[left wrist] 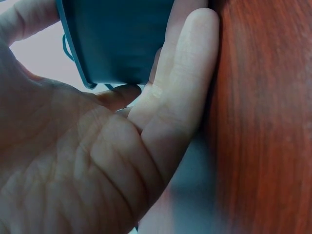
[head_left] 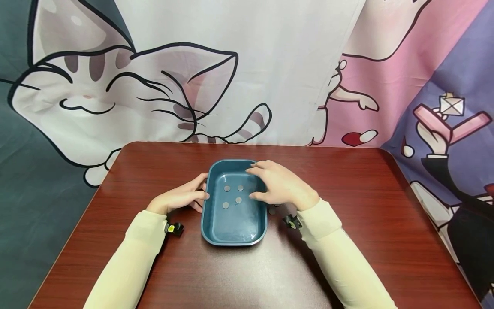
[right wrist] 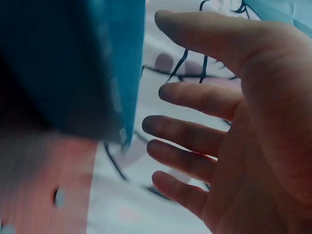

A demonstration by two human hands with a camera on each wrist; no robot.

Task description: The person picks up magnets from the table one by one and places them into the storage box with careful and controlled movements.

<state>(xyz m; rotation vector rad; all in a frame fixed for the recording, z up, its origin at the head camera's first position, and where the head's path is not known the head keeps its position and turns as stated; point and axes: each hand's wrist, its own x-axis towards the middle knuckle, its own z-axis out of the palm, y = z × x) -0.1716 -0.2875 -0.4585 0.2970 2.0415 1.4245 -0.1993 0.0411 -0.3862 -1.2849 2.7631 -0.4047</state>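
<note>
A blue rectangular tray (head_left: 233,238) stands on the table, with several small round silvery coins (head_left: 238,200) lying on its floor. At its left side my left hand (head_left: 181,196) holds the tray, thumb at the rim and fingers against the outer wall; the left wrist view shows the tray wall (left wrist: 117,44) between thumb and fingers. Over the tray's right rim hovers my right hand (head_left: 279,184), fingers spread and slightly bent. The right wrist view shows nothing between those fingers (right wrist: 187,134). More coins (head_left: 272,210) lie just outside the tray, partly under the right hand.
The reddish-brown wooden table (head_left: 366,214) reaches out on both sides of the tray. Behind it hangs a cloth (head_left: 293,77) printed with cartoon cats. Small dark cameras sit on both wrists.
</note>
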